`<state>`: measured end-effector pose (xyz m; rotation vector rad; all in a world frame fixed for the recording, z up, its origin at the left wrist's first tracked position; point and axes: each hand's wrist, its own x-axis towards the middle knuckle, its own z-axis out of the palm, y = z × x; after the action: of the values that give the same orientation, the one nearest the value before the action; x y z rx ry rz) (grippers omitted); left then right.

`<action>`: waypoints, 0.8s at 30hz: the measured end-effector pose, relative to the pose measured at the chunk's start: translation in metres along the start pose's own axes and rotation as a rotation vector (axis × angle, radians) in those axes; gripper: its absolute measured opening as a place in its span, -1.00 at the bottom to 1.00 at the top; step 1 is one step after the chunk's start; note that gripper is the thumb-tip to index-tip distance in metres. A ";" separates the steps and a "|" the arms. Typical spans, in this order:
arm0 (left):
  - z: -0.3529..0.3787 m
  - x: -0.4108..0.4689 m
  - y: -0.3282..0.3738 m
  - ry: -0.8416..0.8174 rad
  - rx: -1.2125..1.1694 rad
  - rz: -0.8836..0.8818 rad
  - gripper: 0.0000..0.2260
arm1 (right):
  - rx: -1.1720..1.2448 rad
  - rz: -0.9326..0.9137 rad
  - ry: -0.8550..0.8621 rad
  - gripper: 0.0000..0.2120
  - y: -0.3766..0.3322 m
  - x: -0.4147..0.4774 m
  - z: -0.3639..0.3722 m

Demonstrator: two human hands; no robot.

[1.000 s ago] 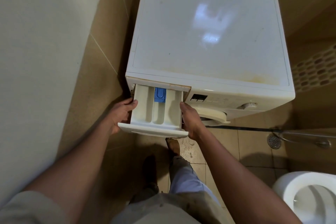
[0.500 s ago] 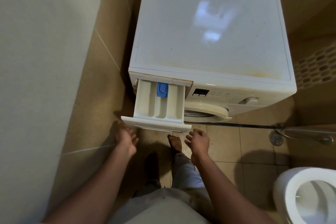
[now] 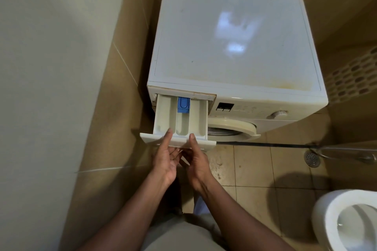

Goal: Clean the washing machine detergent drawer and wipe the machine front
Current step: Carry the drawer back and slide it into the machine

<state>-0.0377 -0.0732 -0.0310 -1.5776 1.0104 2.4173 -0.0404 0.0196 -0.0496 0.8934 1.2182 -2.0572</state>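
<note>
A white front-loading washing machine (image 3: 234, 36) stands in a tiled corner. Its detergent drawer (image 3: 165, 114) is pulled far out at the top left, showing cream compartments and a blue insert (image 3: 183, 104) at the back. Both hands meet at the middle of the drawer's front panel. My left hand (image 3: 165, 161) has its thumb on the panel's top edge and its fingers beneath it. Right beside it, my right hand (image 3: 199, 165) holds the panel the same way. No cloth is in view.
The round door (image 3: 230, 126) juts out under the display and the dial (image 3: 278, 114). A wall runs close on the left. On the right are a toilet (image 3: 330, 210), a floor drain (image 3: 312, 158) and a metal hose (image 3: 346, 150). The floor tiles are stained.
A second ago the hands held the drawer's two sides. They then dropped away below it. Now both have come back up together to the middle of its front panel.
</note>
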 end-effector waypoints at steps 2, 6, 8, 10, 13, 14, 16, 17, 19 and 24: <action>0.000 0.004 0.000 0.028 -0.009 0.010 -0.62 | 0.014 0.004 0.081 -0.55 0.000 0.001 0.007; 0.000 0.009 0.001 0.020 0.000 0.022 -0.69 | -0.048 -0.003 0.094 -0.46 0.002 0.009 0.006; 0.000 0.010 0.000 0.006 0.002 0.022 -0.76 | -0.050 -0.003 0.081 -0.44 0.004 0.011 0.003; 0.000 0.011 0.001 -0.008 -0.003 0.031 -0.78 | -0.044 -0.009 0.079 -0.45 0.002 0.014 0.002; 0.011 0.020 0.013 -0.027 -0.003 0.056 -0.68 | -0.087 -0.027 0.076 -0.45 -0.011 0.026 0.010; 0.017 0.026 0.019 -0.030 0.008 0.065 -0.61 | -0.094 -0.027 0.085 -0.46 -0.018 0.032 0.015; 0.031 0.037 0.032 -0.042 0.029 0.073 -0.50 | -0.089 -0.018 0.106 -0.45 -0.034 0.044 0.025; 0.036 0.042 0.037 -0.047 0.037 0.077 -0.46 | -0.095 -0.016 0.105 -0.43 -0.041 0.049 0.030; 0.045 0.050 0.045 -0.066 0.044 0.078 -0.44 | -0.100 -0.019 0.089 -0.44 -0.052 0.058 0.036; 0.064 0.066 0.058 -0.089 0.026 0.087 -0.49 | -0.074 -0.021 0.058 -0.55 -0.075 0.073 0.047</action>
<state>-0.1420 -0.1007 -0.0424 -1.4323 1.1111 2.4956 -0.1529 -0.0025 -0.0517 0.9150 1.3314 -2.0015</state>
